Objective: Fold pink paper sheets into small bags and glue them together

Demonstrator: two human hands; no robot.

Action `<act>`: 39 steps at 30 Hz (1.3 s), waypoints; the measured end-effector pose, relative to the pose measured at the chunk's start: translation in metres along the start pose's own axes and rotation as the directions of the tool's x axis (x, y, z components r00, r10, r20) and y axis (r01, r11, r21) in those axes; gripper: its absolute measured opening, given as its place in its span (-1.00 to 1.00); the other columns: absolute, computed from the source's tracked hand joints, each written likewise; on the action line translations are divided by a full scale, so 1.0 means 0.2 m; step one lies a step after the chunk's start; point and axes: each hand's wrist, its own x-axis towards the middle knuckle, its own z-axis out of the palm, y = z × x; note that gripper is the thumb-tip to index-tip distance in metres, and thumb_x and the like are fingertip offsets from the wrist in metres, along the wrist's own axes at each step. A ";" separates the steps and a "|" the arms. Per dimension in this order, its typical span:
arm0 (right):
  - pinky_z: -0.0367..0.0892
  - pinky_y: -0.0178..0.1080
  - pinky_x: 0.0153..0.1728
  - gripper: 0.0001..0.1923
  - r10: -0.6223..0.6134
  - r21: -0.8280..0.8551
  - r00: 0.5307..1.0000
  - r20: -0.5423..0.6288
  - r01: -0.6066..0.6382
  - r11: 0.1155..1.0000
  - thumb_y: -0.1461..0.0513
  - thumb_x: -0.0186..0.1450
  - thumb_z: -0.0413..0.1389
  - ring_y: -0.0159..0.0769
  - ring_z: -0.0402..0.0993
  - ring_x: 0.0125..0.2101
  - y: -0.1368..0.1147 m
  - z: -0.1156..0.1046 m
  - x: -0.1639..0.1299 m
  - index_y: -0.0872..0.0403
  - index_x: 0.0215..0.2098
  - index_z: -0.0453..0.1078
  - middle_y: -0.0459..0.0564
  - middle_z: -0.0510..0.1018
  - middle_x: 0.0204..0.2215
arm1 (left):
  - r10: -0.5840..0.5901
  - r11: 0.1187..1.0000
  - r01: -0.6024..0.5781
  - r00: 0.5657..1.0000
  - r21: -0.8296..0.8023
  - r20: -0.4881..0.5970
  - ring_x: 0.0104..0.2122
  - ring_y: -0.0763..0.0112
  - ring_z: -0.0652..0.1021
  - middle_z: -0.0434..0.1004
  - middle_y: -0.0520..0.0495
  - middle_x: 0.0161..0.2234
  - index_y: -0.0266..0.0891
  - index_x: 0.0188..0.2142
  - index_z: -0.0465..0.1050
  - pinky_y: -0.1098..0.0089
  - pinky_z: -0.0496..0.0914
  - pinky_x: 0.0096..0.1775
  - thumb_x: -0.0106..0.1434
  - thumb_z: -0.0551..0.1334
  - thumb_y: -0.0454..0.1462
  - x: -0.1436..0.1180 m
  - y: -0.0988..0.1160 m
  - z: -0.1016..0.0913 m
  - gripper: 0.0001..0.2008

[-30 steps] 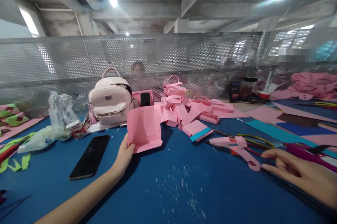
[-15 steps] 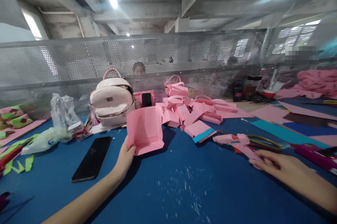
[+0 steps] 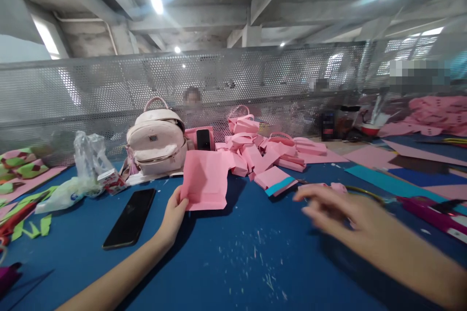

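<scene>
My left hand (image 3: 174, 214) pinches the lower left corner of a folded pink paper piece (image 3: 206, 178) and holds it upright over the blue table (image 3: 237, 262). My right hand (image 3: 337, 211) is blurred, fingers spread and empty, above the table between the paper and a pink glue gun (image 3: 333, 186). The hand hides most of the glue gun. A pile of folded pink paper bags (image 3: 262, 153) lies just behind the held piece.
A black phone (image 3: 130, 217) lies left of my left hand. Behind it stand a pale pink backpack (image 3: 156, 143) and a clear plastic bag (image 3: 82, 170). Coloured paper sheets (image 3: 397, 174) and purple scissors (image 3: 434, 211) lie right. A perforated metal screen (image 3: 109, 87) closes the far edge.
My right hand has left the glue gun's handle and swung left toward the pink paper. The left hand has tilted the paper slightly.
</scene>
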 end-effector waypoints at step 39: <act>0.49 -0.15 -0.29 -0.37 -0.180 0.696 0.967 0.182 0.003 0.718 -0.12 0.29 0.13 -0.17 0.49 -0.24 -0.06 0.91 0.40 0.05 0.18 0.31 0.07 0.56 -0.12 | -0.043 0.954 0.060 0.997 -0.294 0.063 0.07 0.12 0.53 0.54 -0.15 0.09 -0.15 0.13 0.44 0.29 0.45 0.02 0.11 0.43 -0.06 -0.08 0.11 0.00 -0.39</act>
